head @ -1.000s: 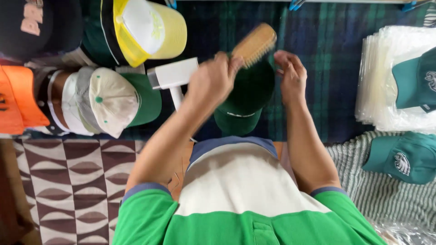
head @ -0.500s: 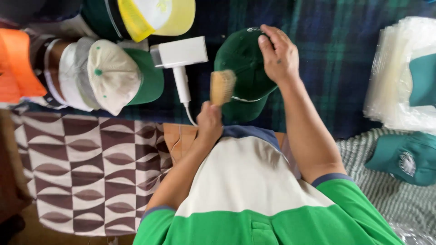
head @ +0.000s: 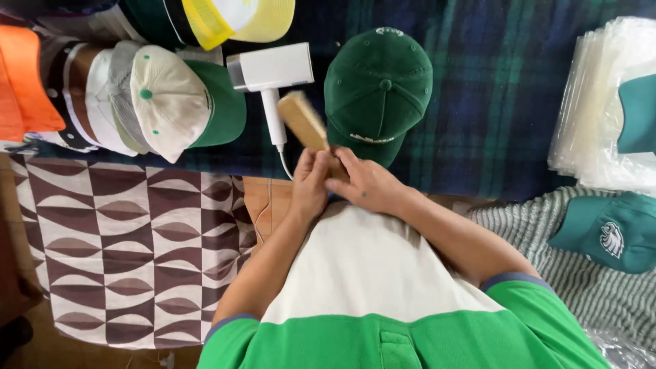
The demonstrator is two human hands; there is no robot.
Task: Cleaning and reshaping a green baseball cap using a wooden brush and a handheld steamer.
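A dark green cap (head: 379, 85) lies crown up on the dark plaid cloth (head: 492, 102), with no hand on it. Just left of it a wooden brush (head: 301, 119) points up and left. My left hand (head: 311, 186) grips its lower end. My right hand (head: 365, 183) closes over the same end from the right, touching my left hand. Both hands are close to my chest, below the cap's brim.
A white hair dryer (head: 270, 72) lies left of the cap. Several stacked caps (head: 157, 99) sit at the left, a yellow one (head: 236, 17) above. Clear plastic bags (head: 601, 109) and teal caps (head: 608, 232) are at the right. A brown patterned cloth (head: 123, 239) hangs lower left.
My right hand has let go of the green cap, which now rests on the cloth. The brush has come down off the cap, and both hands meet at its lower end.
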